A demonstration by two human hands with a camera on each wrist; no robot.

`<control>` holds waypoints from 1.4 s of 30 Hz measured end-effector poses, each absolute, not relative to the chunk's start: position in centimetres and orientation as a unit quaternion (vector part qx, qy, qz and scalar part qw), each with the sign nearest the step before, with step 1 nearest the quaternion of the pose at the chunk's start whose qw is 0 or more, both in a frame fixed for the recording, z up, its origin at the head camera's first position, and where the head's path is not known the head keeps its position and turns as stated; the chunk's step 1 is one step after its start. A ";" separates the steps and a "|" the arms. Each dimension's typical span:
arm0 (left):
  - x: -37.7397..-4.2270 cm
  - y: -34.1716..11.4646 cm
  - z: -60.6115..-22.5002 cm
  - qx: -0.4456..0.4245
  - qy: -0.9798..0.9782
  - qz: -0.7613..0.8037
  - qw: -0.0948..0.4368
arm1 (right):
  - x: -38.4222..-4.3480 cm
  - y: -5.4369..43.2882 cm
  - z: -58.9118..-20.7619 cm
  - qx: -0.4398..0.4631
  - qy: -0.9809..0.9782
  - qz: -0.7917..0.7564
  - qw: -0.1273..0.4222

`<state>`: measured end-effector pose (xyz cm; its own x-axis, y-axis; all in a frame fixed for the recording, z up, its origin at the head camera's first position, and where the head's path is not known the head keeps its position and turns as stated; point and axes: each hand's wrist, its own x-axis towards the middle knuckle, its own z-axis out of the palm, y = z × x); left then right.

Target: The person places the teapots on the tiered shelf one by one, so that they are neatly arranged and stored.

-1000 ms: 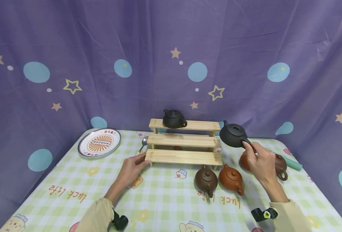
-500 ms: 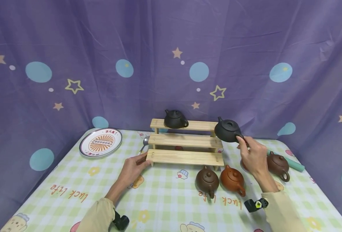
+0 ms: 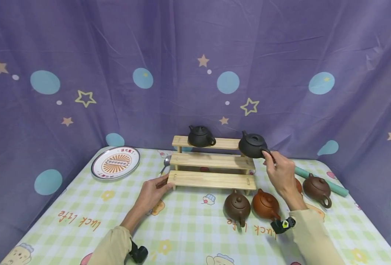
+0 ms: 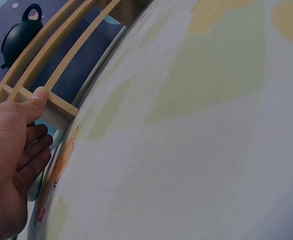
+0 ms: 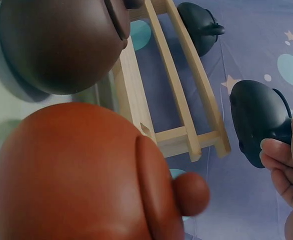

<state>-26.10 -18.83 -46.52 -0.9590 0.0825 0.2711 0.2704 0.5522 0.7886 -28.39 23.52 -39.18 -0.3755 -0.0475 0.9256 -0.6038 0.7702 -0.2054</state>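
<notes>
A purple curtain [image 3: 182, 44] hangs behind a cloth-covered counter [image 3: 182, 228]. On the counter stands a three-tier wooden stand [image 3: 212, 179]; a white plate [image 3: 115, 163] lies to its left, a green roll [image 3: 338, 189] at the far right. The right grip [image 3: 281, 175] pinches the handle of a black teapot [image 3: 252, 147] between thumb and fingers. That teapot is held off the counter, its body forward and to the left of the right grip, covering the right end of the top tier in the head view; the right wrist view shows a gap between pot and stand. The left grip [image 3: 150, 193] pinches the left end of the lowest tier, well apart from the held pot. A second black teapot [image 3: 200, 137] sits on the top tier, toward the left. A brown teapot [image 3: 236, 207] and an orange teapot [image 3: 264, 206] rest side by side before the stand. A spoon [image 3: 167, 161] lies just left of it.
</notes>
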 end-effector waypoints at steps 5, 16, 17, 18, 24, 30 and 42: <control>-26.1 -18.8 -46.4 -0.099 -0.874 -0.466 0.100 | -29.1 23.0 -39.2 0.217 -0.779 0.264 0.526; -26.2 -18.7 -46.6 -0.098 -0.876 -0.462 0.100 | -30.9 21.8 -39.2 0.221 -0.773 0.272 0.529; -26.2 -18.7 -46.6 -0.099 -0.876 -0.462 0.100 | -31.0 21.7 -39.2 0.221 -0.771 0.272 0.532; -26.2 -18.7 -46.6 -0.099 -0.876 -0.462 0.100 | -31.1 21.6 -39.3 0.221 -0.770 0.271 0.533; -26.1 -18.7 -46.5 -0.093 -0.880 -0.456 0.099 | -31.8 21.0 -39.4 0.225 -0.773 0.266 0.530; -26.1 -18.7 -46.4 -0.093 -0.880 -0.455 0.102 | -32.4 20.5 -39.5 0.213 -0.779 0.270 0.524; -26.1 -18.7 -46.5 -0.096 -0.878 -0.457 0.102 | -33.2 19.5 -39.7 0.218 -0.787 0.273 0.509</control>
